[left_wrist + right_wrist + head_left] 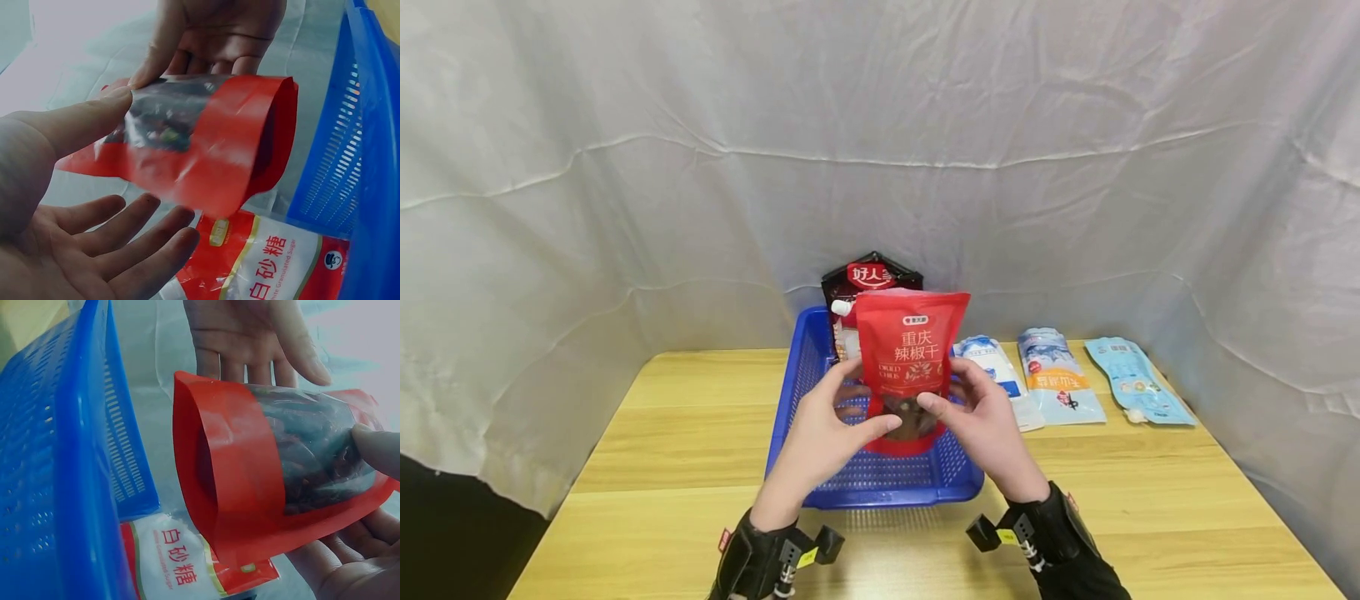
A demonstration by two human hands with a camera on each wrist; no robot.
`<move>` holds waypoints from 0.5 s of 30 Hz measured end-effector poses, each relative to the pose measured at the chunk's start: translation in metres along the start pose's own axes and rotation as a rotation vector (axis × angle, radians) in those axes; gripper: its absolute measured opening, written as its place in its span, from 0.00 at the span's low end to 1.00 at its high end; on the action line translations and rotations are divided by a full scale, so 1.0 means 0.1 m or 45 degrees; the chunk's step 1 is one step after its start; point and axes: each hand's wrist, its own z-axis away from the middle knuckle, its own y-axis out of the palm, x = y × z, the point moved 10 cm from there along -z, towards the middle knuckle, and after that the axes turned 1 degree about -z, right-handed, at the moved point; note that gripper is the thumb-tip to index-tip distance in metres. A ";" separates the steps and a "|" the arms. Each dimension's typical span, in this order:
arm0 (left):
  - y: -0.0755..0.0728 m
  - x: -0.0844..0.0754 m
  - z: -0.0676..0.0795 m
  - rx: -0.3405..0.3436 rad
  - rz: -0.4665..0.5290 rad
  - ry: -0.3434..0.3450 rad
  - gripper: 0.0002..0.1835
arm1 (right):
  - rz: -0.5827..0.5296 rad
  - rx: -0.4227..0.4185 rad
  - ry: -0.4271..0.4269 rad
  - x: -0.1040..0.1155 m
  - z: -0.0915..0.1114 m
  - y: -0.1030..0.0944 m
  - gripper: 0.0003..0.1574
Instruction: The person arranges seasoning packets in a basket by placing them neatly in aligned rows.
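Observation:
A red stand-up pouch of dried chilies [913, 350], with a clear window low on its front, is held upright over a blue plastic basket [880, 497]. My right hand [988, 417] grips its right side, thumb on the window and fingers behind. My left hand [823, 425] is at its left side, thumb over the window; in the left wrist view the left fingers [140, 240] spread apart from the pouch. A white and red bag of granulated sugar [172, 556] lies at the basket, partly hidden by the pouch.
A black and red pouch [872, 275] leans at the basket's back, near a white spout cap [842, 307]. To the right on the wooden table [692, 442] lie a blue-white packet [988, 358], an orange and blue salt pouch [1056, 375] and a light-blue spouted pouch [1138, 383]. Grey cloth [880, 167] hangs behind.

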 end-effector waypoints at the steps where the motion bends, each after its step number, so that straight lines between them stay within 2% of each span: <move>1: 0.02 0.00 0.00 0.006 -0.007 -0.011 0.42 | -0.010 0.002 0.007 0.00 0.00 0.01 0.34; 5: 0.06 0.00 0.01 0.013 -0.050 -0.023 0.38 | -0.048 0.008 0.029 -0.01 0.01 0.05 0.33; 15: 0.06 -0.05 0.02 0.006 -0.091 0.026 0.32 | -0.075 0.024 0.035 -0.03 0.00 0.09 0.34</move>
